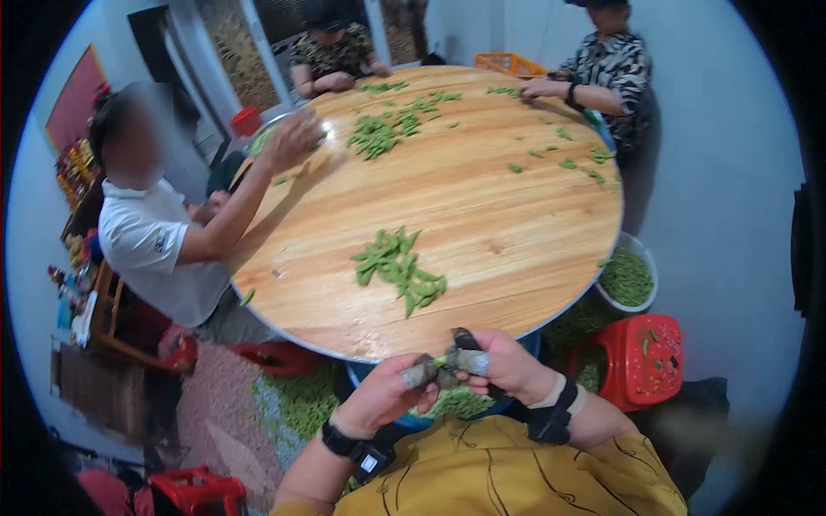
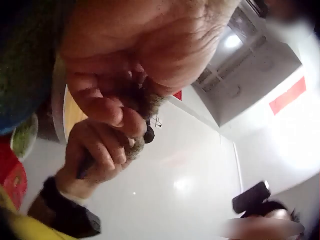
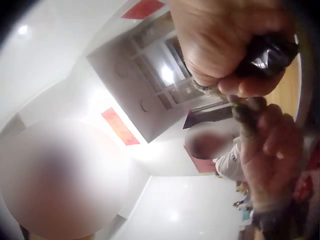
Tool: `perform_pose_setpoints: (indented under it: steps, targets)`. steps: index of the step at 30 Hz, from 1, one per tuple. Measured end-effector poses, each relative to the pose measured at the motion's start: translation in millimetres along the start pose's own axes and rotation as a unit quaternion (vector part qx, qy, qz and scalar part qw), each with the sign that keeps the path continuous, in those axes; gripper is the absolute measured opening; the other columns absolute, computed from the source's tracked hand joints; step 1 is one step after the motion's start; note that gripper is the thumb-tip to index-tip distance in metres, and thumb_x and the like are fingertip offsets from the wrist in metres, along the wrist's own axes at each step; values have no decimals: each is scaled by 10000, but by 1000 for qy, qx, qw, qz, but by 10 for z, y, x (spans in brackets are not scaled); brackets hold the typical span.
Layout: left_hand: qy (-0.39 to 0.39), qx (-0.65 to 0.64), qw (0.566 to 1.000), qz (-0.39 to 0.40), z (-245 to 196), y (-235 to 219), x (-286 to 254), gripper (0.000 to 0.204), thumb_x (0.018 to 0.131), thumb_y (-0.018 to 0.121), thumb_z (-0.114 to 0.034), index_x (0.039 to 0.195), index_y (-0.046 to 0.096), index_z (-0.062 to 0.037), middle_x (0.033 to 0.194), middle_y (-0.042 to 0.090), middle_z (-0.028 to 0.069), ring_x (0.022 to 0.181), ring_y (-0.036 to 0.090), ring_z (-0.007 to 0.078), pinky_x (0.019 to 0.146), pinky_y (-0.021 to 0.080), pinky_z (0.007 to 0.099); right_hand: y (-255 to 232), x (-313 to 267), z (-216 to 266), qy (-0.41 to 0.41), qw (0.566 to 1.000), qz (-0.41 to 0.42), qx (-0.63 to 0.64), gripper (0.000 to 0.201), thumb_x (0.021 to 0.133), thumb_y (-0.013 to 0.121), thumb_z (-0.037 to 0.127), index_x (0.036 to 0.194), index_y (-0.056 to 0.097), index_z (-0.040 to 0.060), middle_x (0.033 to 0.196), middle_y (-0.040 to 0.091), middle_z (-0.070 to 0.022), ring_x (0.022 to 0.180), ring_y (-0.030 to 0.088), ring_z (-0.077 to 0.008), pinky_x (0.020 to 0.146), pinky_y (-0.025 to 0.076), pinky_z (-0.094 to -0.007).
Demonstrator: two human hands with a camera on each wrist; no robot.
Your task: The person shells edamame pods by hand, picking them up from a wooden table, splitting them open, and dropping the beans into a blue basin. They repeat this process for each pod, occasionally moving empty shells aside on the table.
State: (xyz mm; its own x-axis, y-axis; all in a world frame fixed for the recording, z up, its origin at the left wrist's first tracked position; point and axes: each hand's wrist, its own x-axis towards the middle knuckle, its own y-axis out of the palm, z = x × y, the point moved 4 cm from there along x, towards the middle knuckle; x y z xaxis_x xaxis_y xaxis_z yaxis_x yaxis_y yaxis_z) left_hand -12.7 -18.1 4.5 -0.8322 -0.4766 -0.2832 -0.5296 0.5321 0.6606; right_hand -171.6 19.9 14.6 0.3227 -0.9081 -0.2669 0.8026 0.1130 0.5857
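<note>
My left hand (image 1: 391, 391) and right hand (image 1: 508, 368) meet fingertip to fingertip just past the table's near edge. Between them they pinch a green edamame pod (image 1: 440, 361), mostly hidden by the fingers. Grey wraps cover some fingertips on both hands, and something shiny and black (image 3: 267, 56) wraps part of the right hand. In the left wrist view the left hand (image 2: 135, 65) has its fingers curled, with the right hand (image 2: 100, 150) behind. A loose pile of edamame pods (image 1: 397, 268) lies on the round wooden table (image 1: 508, 284) ahead of my hands.
Below my hands stands a blue tub (image 1: 404, 420) with green contents. To the right are a white bucket (image 1: 626, 279) of pods and a red stool (image 1: 641, 361). Three people sit around the table, near more pods (image 1: 374, 136). Pods also cover the floor at left.
</note>
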Motion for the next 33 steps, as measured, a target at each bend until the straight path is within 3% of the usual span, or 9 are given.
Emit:
perform_pose_setpoints:
  steps: [2,4,7,8,10,16,21,27,33]
  targets:
    - [69,226,963,-130,-55,-10,35,212,911,552,-152,1045,557,12,847,632,85,662,584,166,612,482,290,-112,27,26,-72,991,-30,-110,78,877,569,95,937,588,49,690,567,-7,496,489,-64,442,404,-222]
    - [223,496,801,-252,-257,195,-94,215,878,590,-140,1012,566,26,828,634,106,667,592,159,607,476,290,-92,-67,154,-120,941,-107,-299,139,843,653,172,907,604,59,688,581,0,551,520,-57,485,426,-228]
    - [332,612,676,-243,-274,268,-204,136,877,571,-127,879,585,9,688,592,85,587,564,147,538,440,283,74,-134,240,-266,811,-153,-498,183,810,666,179,913,606,40,693,589,-110,575,573,-164,548,465,-301]
    - [336,609,677,-240,-232,270,-200,136,877,571,-127,879,585,9,688,592,85,587,564,147,538,440,283,169,-151,242,-274,810,-142,-499,194,805,665,190,922,608,45,725,599,-146,597,578,-243,574,473,-319]
    - [178,423,862,-214,-35,146,-122,143,897,545,-129,868,576,8,616,542,49,543,518,118,507,419,275,236,-110,94,-299,798,-117,-510,211,803,670,209,917,607,43,741,596,-162,620,570,-293,597,478,-334]
    - [167,369,891,-204,20,-62,-95,255,959,440,-204,864,580,-13,578,505,6,506,462,72,458,359,239,115,35,-69,-213,846,-109,-475,193,810,674,199,888,598,38,693,561,-100,628,501,-110,593,464,-293]
    - [117,299,936,-142,70,-74,-78,281,947,470,-301,905,572,-42,600,466,-32,491,403,50,428,295,204,181,33,-66,-259,797,-69,-541,218,750,672,198,868,581,38,713,571,-179,638,569,-364,571,467,-365]
    - [129,233,952,-154,168,-151,27,187,947,459,-158,838,531,-24,637,475,-15,540,410,53,470,336,228,56,87,-171,-95,946,-80,-300,155,840,622,127,950,577,27,670,556,-19,528,529,-93,481,438,-253]
    - [88,209,969,-100,86,-82,-30,179,963,481,-180,932,557,-21,642,500,-17,504,423,48,446,344,199,-41,100,-172,-2,997,-52,-61,104,907,557,101,986,574,36,685,548,-23,471,450,-65,429,400,-215]
